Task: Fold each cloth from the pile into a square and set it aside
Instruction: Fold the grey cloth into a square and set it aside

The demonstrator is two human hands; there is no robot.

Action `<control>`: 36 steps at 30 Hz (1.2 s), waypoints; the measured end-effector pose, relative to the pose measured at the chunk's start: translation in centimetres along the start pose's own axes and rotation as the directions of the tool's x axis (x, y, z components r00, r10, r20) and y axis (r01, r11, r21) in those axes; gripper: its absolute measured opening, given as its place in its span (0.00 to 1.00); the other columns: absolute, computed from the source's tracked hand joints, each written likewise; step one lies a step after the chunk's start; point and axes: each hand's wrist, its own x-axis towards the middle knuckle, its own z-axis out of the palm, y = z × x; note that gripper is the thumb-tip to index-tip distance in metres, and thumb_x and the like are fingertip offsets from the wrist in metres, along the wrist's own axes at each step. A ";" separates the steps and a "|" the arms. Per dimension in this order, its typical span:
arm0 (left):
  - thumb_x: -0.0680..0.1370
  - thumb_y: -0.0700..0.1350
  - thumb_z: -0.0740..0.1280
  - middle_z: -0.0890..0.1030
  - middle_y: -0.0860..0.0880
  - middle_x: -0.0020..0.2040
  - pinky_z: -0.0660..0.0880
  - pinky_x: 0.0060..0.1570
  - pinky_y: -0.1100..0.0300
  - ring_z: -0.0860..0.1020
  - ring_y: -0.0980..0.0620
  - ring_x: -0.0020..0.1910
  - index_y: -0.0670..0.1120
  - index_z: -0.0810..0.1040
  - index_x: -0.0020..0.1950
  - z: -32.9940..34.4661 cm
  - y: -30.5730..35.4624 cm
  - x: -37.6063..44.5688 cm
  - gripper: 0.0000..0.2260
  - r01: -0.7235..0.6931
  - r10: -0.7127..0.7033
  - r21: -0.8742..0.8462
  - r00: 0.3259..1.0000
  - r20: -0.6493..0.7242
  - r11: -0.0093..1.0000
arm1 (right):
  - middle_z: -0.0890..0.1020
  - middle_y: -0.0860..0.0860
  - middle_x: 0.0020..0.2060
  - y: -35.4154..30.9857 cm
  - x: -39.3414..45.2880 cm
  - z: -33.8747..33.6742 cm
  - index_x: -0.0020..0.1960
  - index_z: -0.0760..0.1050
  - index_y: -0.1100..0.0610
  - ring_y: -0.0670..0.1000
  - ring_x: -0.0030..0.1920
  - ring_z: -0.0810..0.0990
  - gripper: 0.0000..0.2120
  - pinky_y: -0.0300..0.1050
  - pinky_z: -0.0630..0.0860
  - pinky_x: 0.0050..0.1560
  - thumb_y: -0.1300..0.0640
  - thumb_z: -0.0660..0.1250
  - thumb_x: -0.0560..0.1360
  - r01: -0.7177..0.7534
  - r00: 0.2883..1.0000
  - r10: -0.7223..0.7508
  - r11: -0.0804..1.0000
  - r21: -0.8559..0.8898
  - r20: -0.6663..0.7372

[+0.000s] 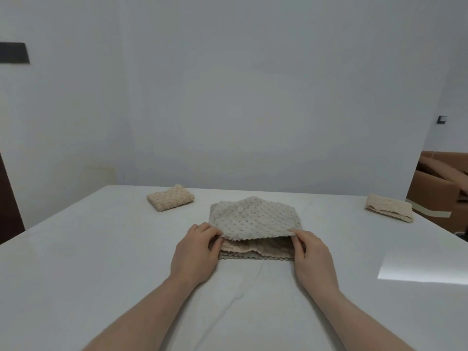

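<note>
Cloth sits mid-table, directly ahead of both hands, long axis L–R. We have L hand pinching the top layer's near-left corner, R hand pinching its near-right corner; flap is lifted off the lower layers. Both hands equally near. Judgement: next fold needs room near side of cloth; table bare there. Folded cloth far-left of cloth, another far-right, both well apart.

A white table with a smooth, slightly creased cover carries three cloths: a grey dotted cloth at the middle, partly folded over itself, a folded beige cloth toward the far left, and a pale folded cloth near the right edge
</note>
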 end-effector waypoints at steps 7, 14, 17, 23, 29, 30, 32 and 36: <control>0.83 0.48 0.65 0.79 0.62 0.51 0.75 0.45 0.59 0.76 0.59 0.48 0.56 0.78 0.54 -0.4 0.3 -0.3 0.03 -0.044 0.038 -0.042 0.990 -0.136 0.998 | 0.82 0.41 0.54 -0.4 -0.3 -0.1 0.62 0.80 0.51 0.45 0.56 0.79 0.13 0.41 0.73 0.58 0.58 0.60 0.84 0.024 1.000 -0.024 1.000 0.004 -0.005; 0.78 0.36 0.70 0.82 0.58 0.57 0.63 0.62 0.63 0.77 0.58 0.56 0.53 0.78 0.56 0.0 0.0 -0.2 0.13 -0.166 0.171 0.044 0.969 -0.179 0.985 | 0.79 0.39 0.55 -0.2 -0.5 0.0 0.63 0.79 0.50 0.43 0.59 0.75 0.13 0.34 0.67 0.59 0.60 0.60 0.83 0.080 0.997 -0.080 0.997 -0.011 -0.012; 0.75 0.35 0.72 0.81 0.58 0.59 0.64 0.63 0.61 0.77 0.57 0.58 0.52 0.80 0.57 -0.1 0.0 -0.2 0.15 -0.225 0.238 0.085 0.952 -0.193 0.971 | 0.79 0.42 0.56 -0.6 -0.7 -0.3 0.62 0.78 0.53 0.43 0.60 0.74 0.14 0.24 0.63 0.62 0.64 0.61 0.82 0.118 0.987 -0.112 0.992 0.044 -0.116; 0.71 0.36 0.74 0.76 0.56 0.53 0.65 0.55 0.58 0.75 0.50 0.53 0.52 0.77 0.53 -0.9 0.9 -1.1 0.16 -0.252 0.275 0.135 0.943 -0.189 0.958 | 0.78 0.43 0.55 -1.3 -1.6 -1.0 0.60 0.78 0.54 0.45 0.60 0.74 0.13 0.23 0.61 0.63 0.67 0.60 0.82 0.160 0.970 -0.143 0.985 0.068 -0.197; 0.76 0.42 0.64 0.75 0.57 0.54 0.63 0.56 0.61 0.75 0.53 0.55 0.54 0.76 0.52 -2.4 1.9 -4.1 0.09 -0.281 0.295 0.094 0.933 -0.208 0.955 | 0.79 0.43 0.57 -2.6 -4.4 -2.4 0.58 0.76 0.49 0.42 0.61 0.74 0.12 0.26 0.63 0.65 0.60 0.58 0.81 0.190 0.971 -0.176 0.978 0.080 -0.163; 0.76 0.43 0.63 0.75 0.57 0.54 0.63 0.57 0.61 0.75 0.54 0.55 0.54 0.76 0.52 -2.7 2.1 -4.6 0.08 -0.281 0.292 0.084 0.932 -0.214 0.956 | 0.78 0.44 0.57 -2.7 -4.9 -2.6 0.58 0.76 0.49 0.43 0.61 0.74 0.12 0.28 0.64 0.66 0.62 0.59 0.81 0.190 0.971 -0.176 0.979 0.077 -0.161; 0.77 0.44 0.63 0.75 0.57 0.55 0.62 0.58 0.62 0.74 0.54 0.56 0.54 0.76 0.52 -3.5 2.5 -5.6 0.07 -0.278 0.288 0.075 0.931 -0.223 0.958 | 0.78 0.45 0.57 -2.9 -5.8 -3.2 0.59 0.77 0.51 0.46 0.61 0.74 0.13 0.33 0.66 0.67 0.66 0.61 0.81 0.186 0.972 -0.175 0.981 0.061 -0.160; 0.77 0.44 0.63 0.75 0.57 0.54 0.61 0.57 0.63 0.74 0.54 0.55 0.54 0.77 0.52 -4.9 3.1 -7.5 0.06 -0.267 0.279 0.085 0.931 -0.234 0.960 | 0.79 0.45 0.56 -3.7 -7.7 -4.2 0.57 0.77 0.52 0.47 0.59 0.74 0.11 0.33 0.66 0.64 0.58 0.58 0.80 0.195 0.967 -0.185 0.980 0.041 -0.175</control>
